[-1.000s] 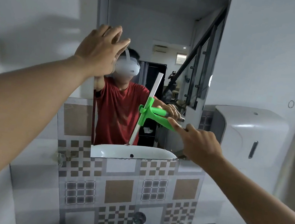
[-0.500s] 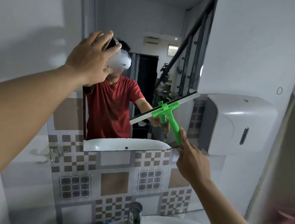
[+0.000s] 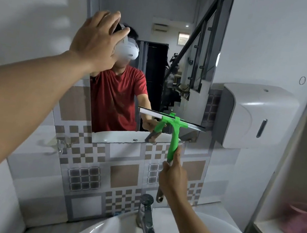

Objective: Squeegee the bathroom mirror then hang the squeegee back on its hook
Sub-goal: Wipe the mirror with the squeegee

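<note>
The mirror [image 3: 185, 8] hangs on the wall above the sink, narrow and tall. A green squeegee [image 3: 175, 133] with a pale blade lies across the mirror's lower right part, blade nearly level, handle pointing down. My right hand [image 3: 173, 175] grips the lower end of that handle below the mirror's bottom edge. My left hand [image 3: 95, 42] rests flat on the mirror's upper left edge, fingers together, holding nothing. A small metal hook [image 3: 60, 145] sticks out of the tiles left of the mirror's bottom corner.
A white sink [image 3: 122, 232] with a chrome tap [image 3: 147, 218] sits directly below. A white paper dispenser [image 3: 255, 115] is mounted right of the mirror. A recessed shelf at far right holds something pink [image 3: 302, 226]. Patterned tiles [image 3: 123, 173] cover the wall under the mirror.
The squeegee turned from nearly upright to level and moved down and right on the mirror. My right hand dropped below the mirror's edge. The left hand stayed on the mirror's upper left.
</note>
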Demonstrator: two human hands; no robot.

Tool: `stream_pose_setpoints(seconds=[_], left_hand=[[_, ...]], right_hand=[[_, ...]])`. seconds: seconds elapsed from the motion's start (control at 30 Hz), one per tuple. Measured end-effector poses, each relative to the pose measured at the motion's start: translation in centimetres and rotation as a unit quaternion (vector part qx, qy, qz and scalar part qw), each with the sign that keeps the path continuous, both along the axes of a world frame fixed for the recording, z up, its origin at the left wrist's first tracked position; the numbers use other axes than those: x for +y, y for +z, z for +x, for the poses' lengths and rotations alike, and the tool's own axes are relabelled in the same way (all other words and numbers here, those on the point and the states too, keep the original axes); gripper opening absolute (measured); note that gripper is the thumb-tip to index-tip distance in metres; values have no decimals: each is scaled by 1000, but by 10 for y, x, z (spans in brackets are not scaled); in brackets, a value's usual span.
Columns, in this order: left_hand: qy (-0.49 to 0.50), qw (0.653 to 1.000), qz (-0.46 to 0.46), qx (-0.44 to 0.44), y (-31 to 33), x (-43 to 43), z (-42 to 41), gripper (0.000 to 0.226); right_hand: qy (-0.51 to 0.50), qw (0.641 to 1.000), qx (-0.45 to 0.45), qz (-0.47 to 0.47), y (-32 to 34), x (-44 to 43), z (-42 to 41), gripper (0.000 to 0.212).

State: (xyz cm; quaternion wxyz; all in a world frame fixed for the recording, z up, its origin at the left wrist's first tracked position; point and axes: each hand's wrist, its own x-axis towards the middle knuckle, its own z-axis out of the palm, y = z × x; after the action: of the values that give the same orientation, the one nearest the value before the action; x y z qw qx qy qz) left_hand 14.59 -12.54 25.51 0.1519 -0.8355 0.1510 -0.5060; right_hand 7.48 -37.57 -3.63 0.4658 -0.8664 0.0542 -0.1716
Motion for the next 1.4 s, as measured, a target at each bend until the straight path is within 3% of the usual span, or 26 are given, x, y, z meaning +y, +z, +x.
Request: stream_pose_setpoints(seconds=[0.2, 0.6, 0.7, 0.87, 1.1, 1.27, 1.4], left_hand=[[-3, 1000, -19, 10, -19, 3, 0, 73], [17, 1000, -7, 16, -16, 7, 3, 73], [16, 1000, -8, 14, -17, 7, 4, 73], [14, 1000, -14, 15, -18, 7, 4, 72], [15, 999, -21, 21, -18, 4, 1, 72], [12, 999, -38, -13, -30, 2, -4, 59], [-17, 999, -31, 14, -56, 4, -4, 55]], right_hand=[[27, 990, 2, 141, 1, 50, -6, 72], [89, 964, -23, 251, -19, 145, -20, 76], [115, 973, -11, 198, -27, 154, -26, 78], [117, 993, -8, 26, -45, 153, -32, 80], [110, 985, 10, -133, -51, 108, -35, 92], [108, 980, 23, -168, -50, 90, -38, 83], [106, 977, 32, -179, -46, 86, -41, 83]])
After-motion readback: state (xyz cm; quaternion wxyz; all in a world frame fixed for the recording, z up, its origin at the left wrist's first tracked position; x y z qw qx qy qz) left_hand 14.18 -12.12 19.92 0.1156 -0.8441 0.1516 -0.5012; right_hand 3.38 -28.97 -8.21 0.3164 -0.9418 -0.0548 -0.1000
